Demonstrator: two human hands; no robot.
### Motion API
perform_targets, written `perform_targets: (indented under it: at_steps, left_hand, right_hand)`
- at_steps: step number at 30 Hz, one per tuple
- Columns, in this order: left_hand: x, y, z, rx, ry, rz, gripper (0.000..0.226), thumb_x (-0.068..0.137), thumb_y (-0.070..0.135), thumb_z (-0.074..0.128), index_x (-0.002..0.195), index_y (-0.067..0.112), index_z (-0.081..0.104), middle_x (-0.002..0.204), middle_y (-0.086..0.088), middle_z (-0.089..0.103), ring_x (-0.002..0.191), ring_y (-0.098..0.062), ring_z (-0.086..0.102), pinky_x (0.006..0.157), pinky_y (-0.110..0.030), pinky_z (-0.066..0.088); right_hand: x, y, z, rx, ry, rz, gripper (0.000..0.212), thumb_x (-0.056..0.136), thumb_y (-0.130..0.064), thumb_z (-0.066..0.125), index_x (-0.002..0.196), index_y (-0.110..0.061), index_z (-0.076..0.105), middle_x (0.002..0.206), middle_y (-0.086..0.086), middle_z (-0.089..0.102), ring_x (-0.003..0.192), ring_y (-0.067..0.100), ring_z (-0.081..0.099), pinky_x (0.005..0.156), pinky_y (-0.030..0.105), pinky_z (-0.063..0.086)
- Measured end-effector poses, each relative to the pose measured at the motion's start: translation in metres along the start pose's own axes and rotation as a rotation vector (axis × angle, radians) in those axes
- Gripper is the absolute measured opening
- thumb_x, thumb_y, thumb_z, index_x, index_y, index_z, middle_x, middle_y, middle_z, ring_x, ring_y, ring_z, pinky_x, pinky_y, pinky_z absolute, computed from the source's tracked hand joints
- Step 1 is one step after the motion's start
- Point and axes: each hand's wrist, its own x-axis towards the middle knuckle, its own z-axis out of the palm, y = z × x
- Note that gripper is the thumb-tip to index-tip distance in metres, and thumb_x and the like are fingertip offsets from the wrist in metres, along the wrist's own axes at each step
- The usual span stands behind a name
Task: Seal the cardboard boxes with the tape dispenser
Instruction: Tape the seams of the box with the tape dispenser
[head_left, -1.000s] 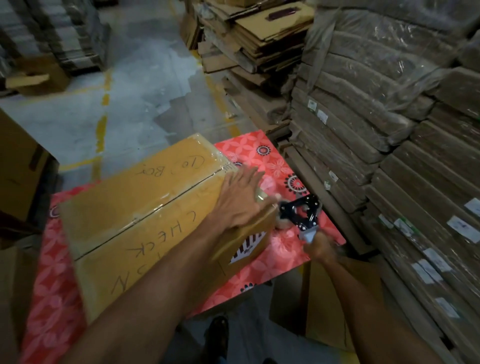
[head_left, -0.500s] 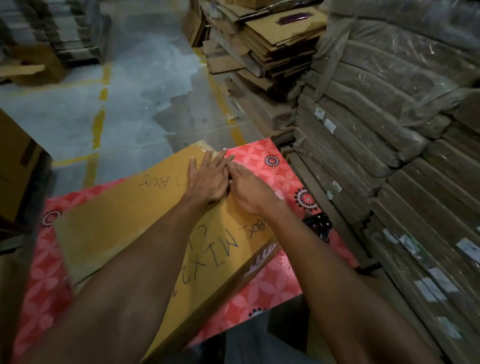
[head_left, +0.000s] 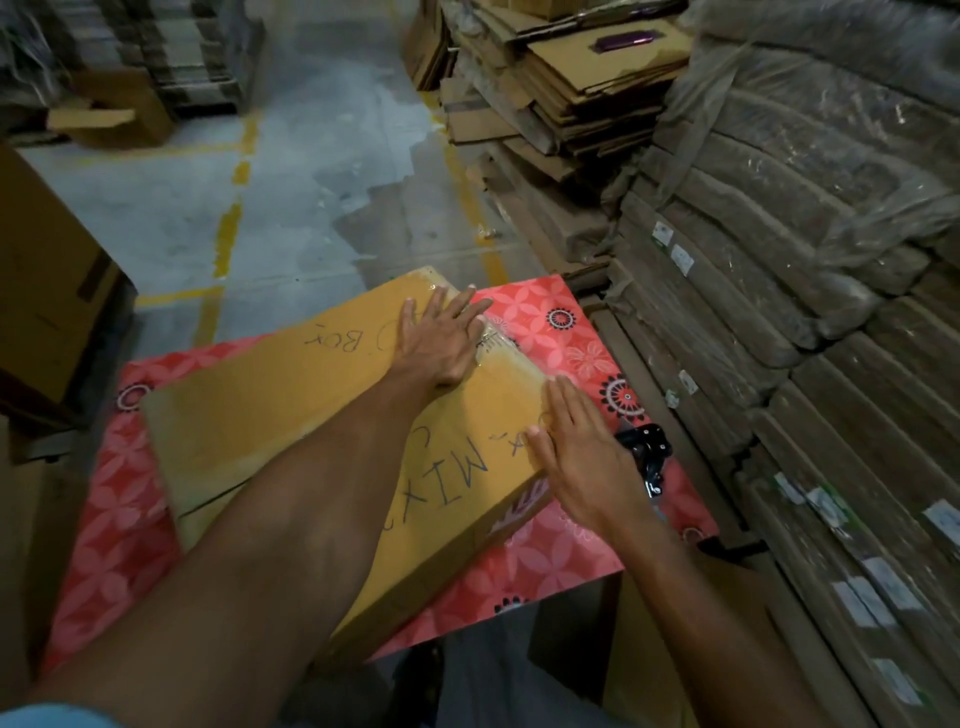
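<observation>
My left hand (head_left: 441, 343) lies flat on top of the cardboard box (head_left: 291, 415), up near its far right edge. The fingers are straight and spread a little. They press on the shiny tape (head_left: 501, 340) that goes over that edge. I think I am rubbing the tape down so it sticks well.

My right hand (head_left: 582, 457) is flat too, with the fingers straight and close together. It rests on the box top nearer to me, by the same right edge. I think it pushes down so the box does not slide while the other hand rubs. My two hands are apart, and neither one grips anything.

The box lies a bit crooked on the counter (head_left: 545, 561), which has a red cover with flowers on it. There is marker writing on the box top. My left arm hides the middle of the box, so I cannot tell if the tape runs all the way along.

The tape dispenser (head_left: 647, 452) is black. It lies on the counter just beside the right side of the box, partly hidden behind my right hand. No hand touches it. I think it is put there so both hands are free to press, and so it is close to grab for the next strip.

Big stacks of flat cardboard (head_left: 779, 312) stand on my right.
</observation>
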Motion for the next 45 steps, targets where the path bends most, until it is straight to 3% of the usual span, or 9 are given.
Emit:
perform_targets:
  at_steps: [3, 9, 11, 15, 20, 27, 30, 34, 45]
  left_hand:
    - [-0.003, 0.004, -0.003, 0.037, 0.001, -0.051, 0.053, 0.105, 0.052, 0.006, 0.157, 0.045, 0.011, 0.168, 0.011, 0.002, 0.155, -0.025, 0.001, 0.119, -0.064, -0.002]
    - [-0.056, 0.046, -0.015, -0.059, 0.127, -0.145, 0.061, 0.103, 0.056, 0.018, 0.158, 0.029, 0.02, 0.167, 0.001, 0.014, 0.152, -0.028, 0.015, 0.119, -0.059, 0.013]
    - [-0.096, 0.05, -0.013, -0.114, 0.09, -0.118, 0.065, 0.1, 0.062, 0.017, 0.154, 0.028, 0.028, 0.166, 0.001, 0.016, 0.152, -0.026, 0.014, 0.118, -0.057, 0.012]
    - [-0.187, 0.016, -0.016, -0.068, 0.119, -0.219, 0.069, 0.098, 0.067, 0.011, 0.153, 0.028, 0.024, 0.167, 0.002, 0.013, 0.153, -0.023, 0.01, 0.121, -0.056, 0.01]
    - [-0.256, -0.041, -0.015, -0.093, 0.066, -0.398, 0.074, 0.096, 0.072, 0.009, 0.159, 0.033, 0.012, 0.168, 0.006, 0.002, 0.154, -0.027, -0.001, 0.119, -0.064, 0.002]
    - [-0.27, -0.124, -0.022, -0.039, -0.013, -0.203, 0.076, 0.091, 0.079, 0.001, 0.156, 0.042, -0.01, 0.164, 0.016, -0.013, 0.153, -0.016, -0.013, 0.12, -0.06, -0.005]
    - [-0.268, -0.139, -0.028, -0.018, -0.059, -0.16, 0.07, 0.099, 0.068, 0.007, 0.157, 0.036, -0.012, 0.163, 0.015, -0.017, 0.152, -0.014, -0.016, 0.121, -0.058, -0.006]
    - [-0.257, -0.115, -0.02, -0.006, -0.057, -0.077, 0.058, 0.107, 0.042, 0.009, 0.158, 0.024, -0.011, 0.164, 0.01, -0.016, 0.152, -0.012, -0.016, 0.123, -0.051, -0.006]
    - [-0.268, -0.161, -0.022, -0.007, -0.012, -0.047, 0.062, 0.099, 0.068, 0.004, 0.156, 0.046, -0.004, 0.164, 0.019, -0.009, 0.153, -0.01, -0.009, 0.123, -0.051, -0.003]
  right_hand:
    - [-0.039, -0.001, 0.013, 0.269, 0.035, 0.128, 0.066, 0.104, -0.053, 0.026, 0.158, -0.037, -0.009, 0.167, -0.009, -0.01, 0.141, 0.022, 0.039, 0.106, 0.053, 0.044]
    - [-0.077, -0.022, 0.051, 0.437, -0.031, 0.144, 0.096, 0.1, -0.041, 0.048, 0.15, -0.025, -0.033, 0.158, -0.011, -0.036, 0.144, 0.006, 0.006, 0.106, 0.027, 0.027]
    - [-0.089, -0.03, 0.055, 0.427, -0.05, 0.134, 0.1, 0.095, -0.021, 0.062, 0.157, -0.027, -0.016, 0.164, -0.015, -0.01, 0.143, 0.011, 0.029, 0.105, 0.027, 0.037]
    - [-0.08, -0.035, 0.023, 0.325, 0.366, 0.157, 0.039, 0.094, -0.013, 0.057, 0.131, -0.025, 0.056, 0.128, -0.002, 0.057, 0.118, 0.019, 0.052, 0.098, 0.036, 0.045]
    - [-0.015, -0.035, -0.006, 0.146, 0.24, 0.136, 0.056, 0.094, -0.045, 0.037, 0.131, -0.006, 0.051, 0.13, 0.019, 0.054, 0.122, 0.037, 0.047, 0.104, 0.049, 0.038]
    - [-0.048, -0.098, -0.002, -0.369, 0.158, 0.233, 0.029, 0.092, -0.04, 0.051, 0.098, -0.014, 0.06, 0.096, 0.014, 0.067, 0.088, 0.029, 0.061, 0.088, 0.042, 0.043]
    - [-0.031, -0.154, 0.011, -0.308, 0.159, -0.023, 0.033, 0.096, -0.034, 0.048, 0.116, -0.014, 0.064, 0.129, 0.014, 0.058, 0.119, 0.029, 0.052, 0.107, 0.044, 0.035]
    - [0.007, -0.216, 0.053, -0.132, -0.121, -0.39, 0.056, 0.108, -0.037, 0.029, 0.158, -0.014, 0.02, 0.166, 0.006, 0.021, 0.154, 0.021, 0.012, 0.126, 0.04, 0.008]
    - [0.016, -0.141, 0.052, -0.264, -0.11, -0.252, 0.058, 0.102, -0.062, 0.004, 0.157, -0.044, 0.004, 0.166, -0.016, 0.005, 0.154, 0.009, 0.004, 0.125, 0.046, 0.002]
